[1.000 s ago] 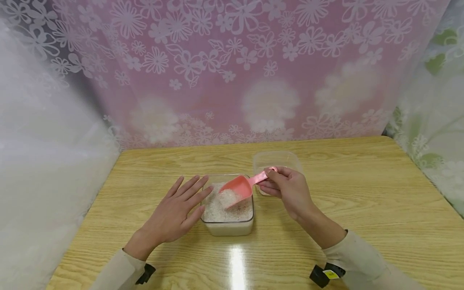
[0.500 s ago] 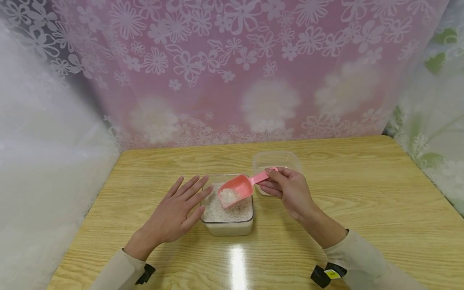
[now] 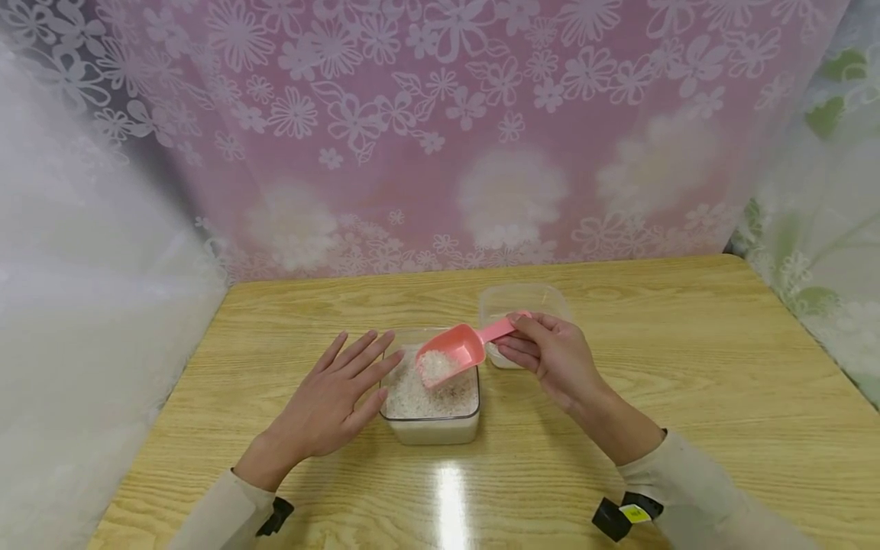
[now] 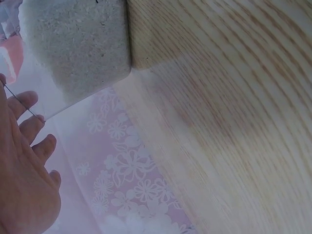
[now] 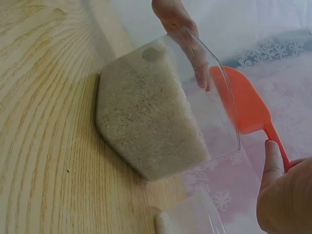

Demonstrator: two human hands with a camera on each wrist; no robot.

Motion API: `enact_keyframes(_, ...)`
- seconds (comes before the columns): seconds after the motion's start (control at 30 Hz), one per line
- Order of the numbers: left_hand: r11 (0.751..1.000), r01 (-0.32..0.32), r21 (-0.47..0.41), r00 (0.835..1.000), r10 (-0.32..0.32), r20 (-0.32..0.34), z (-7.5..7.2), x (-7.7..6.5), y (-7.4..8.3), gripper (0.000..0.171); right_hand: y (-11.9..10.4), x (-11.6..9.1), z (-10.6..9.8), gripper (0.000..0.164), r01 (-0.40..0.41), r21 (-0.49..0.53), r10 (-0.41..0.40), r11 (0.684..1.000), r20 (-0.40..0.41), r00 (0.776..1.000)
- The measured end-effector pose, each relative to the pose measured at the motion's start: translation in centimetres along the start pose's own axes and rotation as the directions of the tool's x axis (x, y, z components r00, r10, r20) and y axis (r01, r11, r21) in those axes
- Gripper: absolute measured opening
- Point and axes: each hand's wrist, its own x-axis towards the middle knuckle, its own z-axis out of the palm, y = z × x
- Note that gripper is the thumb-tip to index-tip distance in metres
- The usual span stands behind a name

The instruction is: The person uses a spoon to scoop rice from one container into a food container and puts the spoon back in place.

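Observation:
A pink scoop (image 3: 462, 346) with rice (image 3: 436, 367) in its front part is over a clear square container (image 3: 437, 434) of rice. My right hand (image 3: 558, 359) pinches the scoop's handle between thumb and fingers. In the right wrist view the scoop (image 5: 243, 100) shows from its side, at the container's upper rim. My left hand (image 3: 334, 401) lies with straight, spread fingers against the container's left rim. The left wrist view shows that hand (image 4: 27, 165) with fingertips at the rim and the rice (image 4: 83, 44) deep inside the clear walls.
A second, smaller clear container (image 3: 522, 296) stands behind and right of the first, partly hidden by my right hand, with some white content at its bottom. The wooden table (image 3: 687, 344) ends at a pink flowered curtain (image 3: 412, 153). Pale curtains hang at both sides.
The scoop has come up out of the rice with a load in it and shifted slightly right and up with my right hand. My left hand has stayed at the rim.

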Motion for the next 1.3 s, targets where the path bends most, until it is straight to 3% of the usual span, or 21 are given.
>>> enact_keyframes(0.83,1.000,-0.008,0.028,1.000,0.008,0.004,0.0,0.0,-0.1,0.051,-1.7,0.1,-0.6,0.017,-0.007,0.092,0.003,0.996,0.040,0.999)
enact_keyframes(1.3,0.999,-0.019,0.046,1.000,0.019,0.000,-0.1,0.1,-0.2,0.051,-2.9,0.5,-1.9,0.017,-0.005,0.177,-0.001,0.984,0.033,0.999)
